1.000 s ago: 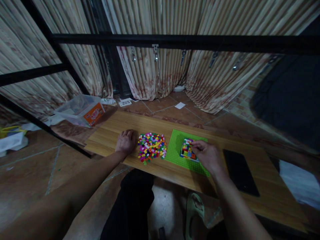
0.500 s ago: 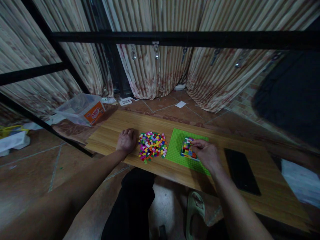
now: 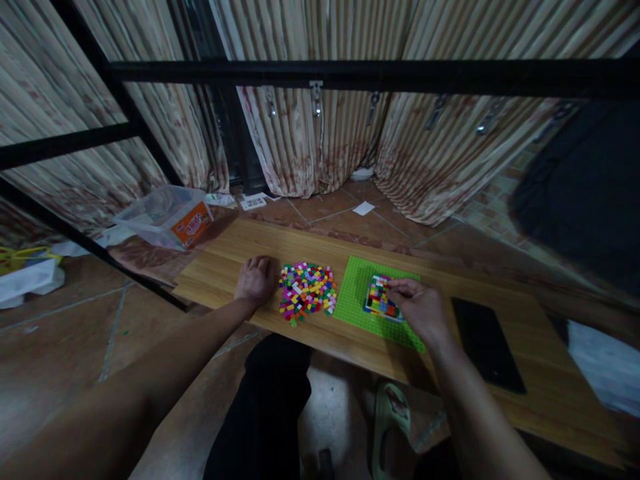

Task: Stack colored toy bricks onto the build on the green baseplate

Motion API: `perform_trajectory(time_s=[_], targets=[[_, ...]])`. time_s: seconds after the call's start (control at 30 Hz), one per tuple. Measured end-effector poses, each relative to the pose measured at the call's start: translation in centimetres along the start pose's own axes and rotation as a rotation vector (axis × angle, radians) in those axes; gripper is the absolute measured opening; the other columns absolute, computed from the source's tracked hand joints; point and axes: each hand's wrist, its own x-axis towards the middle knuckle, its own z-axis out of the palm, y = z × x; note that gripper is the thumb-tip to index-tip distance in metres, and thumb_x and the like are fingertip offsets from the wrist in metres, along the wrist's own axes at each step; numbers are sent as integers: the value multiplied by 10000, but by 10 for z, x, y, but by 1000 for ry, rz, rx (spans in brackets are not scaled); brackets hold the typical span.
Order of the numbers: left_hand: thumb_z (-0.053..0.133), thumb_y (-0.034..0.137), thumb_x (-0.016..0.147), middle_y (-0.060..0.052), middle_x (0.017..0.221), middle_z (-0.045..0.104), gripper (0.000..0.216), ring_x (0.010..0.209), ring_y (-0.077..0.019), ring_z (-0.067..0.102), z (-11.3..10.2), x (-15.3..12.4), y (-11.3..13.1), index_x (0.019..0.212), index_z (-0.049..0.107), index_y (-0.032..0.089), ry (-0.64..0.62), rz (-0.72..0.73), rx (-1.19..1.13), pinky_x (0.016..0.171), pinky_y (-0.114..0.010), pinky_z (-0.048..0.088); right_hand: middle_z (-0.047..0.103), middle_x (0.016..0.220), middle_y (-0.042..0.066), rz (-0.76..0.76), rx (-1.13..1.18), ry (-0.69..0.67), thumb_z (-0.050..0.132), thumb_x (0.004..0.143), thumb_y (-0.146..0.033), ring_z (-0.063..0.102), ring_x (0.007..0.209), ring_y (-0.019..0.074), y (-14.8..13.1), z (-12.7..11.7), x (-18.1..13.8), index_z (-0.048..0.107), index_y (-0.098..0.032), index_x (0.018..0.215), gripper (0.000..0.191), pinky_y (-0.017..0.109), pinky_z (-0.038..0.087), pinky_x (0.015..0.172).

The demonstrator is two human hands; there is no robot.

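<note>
My left hand [image 3: 256,281] rests on the wooden table with its fingers curled in, just left of a pile of small multicoloured bricks [image 3: 307,293]. Nothing shows in it. On the right, a bright green studded baseplate [image 3: 353,293] carries a low block of colourful bricks [image 3: 383,300] with a white and blue border. Over the right side of that block, my right hand [image 3: 420,307] has thumb and forefinger pinched together. Whatever is between those fingertips is too small or hidden to make out.
A black phone-like slab [image 3: 487,343] lies right of the baseplate on the wooden table [image 3: 310,241]. Beyond the table's left end stands a clear plastic box [image 3: 150,217] with an orange label. A black metal bar [image 3: 350,77] crosses in front of striped curtains [image 3: 320,143].
The view has shifted slightly. My right hand stays at the brick block with its fingertips still pinched, and my left hand keeps its place beside the pile.
</note>
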Motion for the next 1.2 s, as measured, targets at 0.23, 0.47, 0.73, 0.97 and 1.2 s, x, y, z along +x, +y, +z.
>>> perform_trajectory(time_s=[0.23,0.47,0.73,0.97,1.2], targets=[[413,285,903,-135,1187,633,337,1113,-283,547,-1,0,2,1133,625,159,-15,-29,-5,1003,-445,424,718,718,42,-12,6,23,665,614,-348,626,614,162,0,2,0,696,-183,783,238,289,489,602],[411,285,906,-128,1204,630,340,1102,-282,549,-2,0,2,1137,624,156,-24,-26,7,993,-439,430,708,710,29,-3,-1,4,662,623,-341,620,605,157,5,3,1,697,-187,803,240,296,493,613],[401,281,916,-128,1200,633,344,1094,-281,548,0,1,2,1133,629,143,-13,-14,16,1005,-432,423,711,739,39,-20,20,28,657,639,-357,631,640,166,11,6,2,688,-191,777,218,317,516,657],[411,282,906,-136,1199,628,337,1115,-284,542,-1,0,1,1135,621,151,-18,-20,0,1009,-443,421,726,785,45,-36,16,10,669,670,-399,650,677,175,11,3,1,690,-199,791,234,322,524,682],[404,282,906,-131,1185,633,332,1106,-285,547,1,1,1,1124,624,161,-15,-28,-2,1004,-452,421,702,716,37,-11,49,-26,696,630,-392,627,634,163,9,0,2,694,-183,802,271,299,505,629]])
